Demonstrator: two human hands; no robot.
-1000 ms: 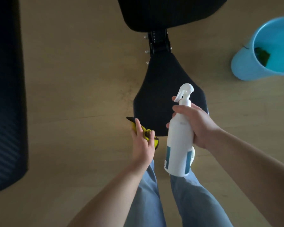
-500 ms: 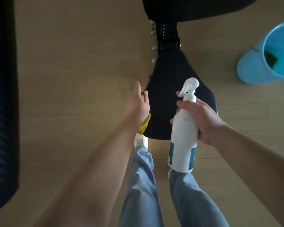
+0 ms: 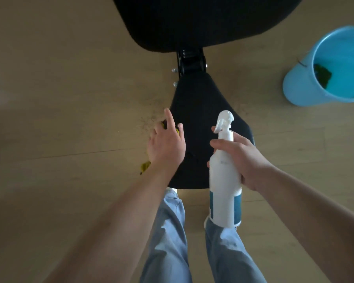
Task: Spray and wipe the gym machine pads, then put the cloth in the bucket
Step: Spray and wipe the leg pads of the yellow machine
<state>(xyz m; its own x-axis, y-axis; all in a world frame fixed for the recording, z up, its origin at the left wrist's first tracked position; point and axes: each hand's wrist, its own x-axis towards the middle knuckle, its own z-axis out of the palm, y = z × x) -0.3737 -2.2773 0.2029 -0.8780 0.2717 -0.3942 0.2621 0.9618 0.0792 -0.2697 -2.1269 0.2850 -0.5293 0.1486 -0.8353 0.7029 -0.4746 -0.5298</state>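
Pads: two black ones, a seat pad [image 3: 202, 119] and a bigger pad [image 3: 202, 21] beyond it. One blue bucket [image 3: 298, 88] off to the right, dark green scrap [image 3: 322, 75] inside. One spray bottle [image 3: 225, 180], upright, right hand [image 3: 241, 160] wrapped round its neck. One yellow cloth [image 3: 145, 166] under the left hand [image 3: 166, 148] at the seat's left edge, index finger straight, other fingers curled on it.

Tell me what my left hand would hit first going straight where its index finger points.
Probably the large black pad; the left hand points past the left edge of the seat pad, over floor. Depth is unclear.
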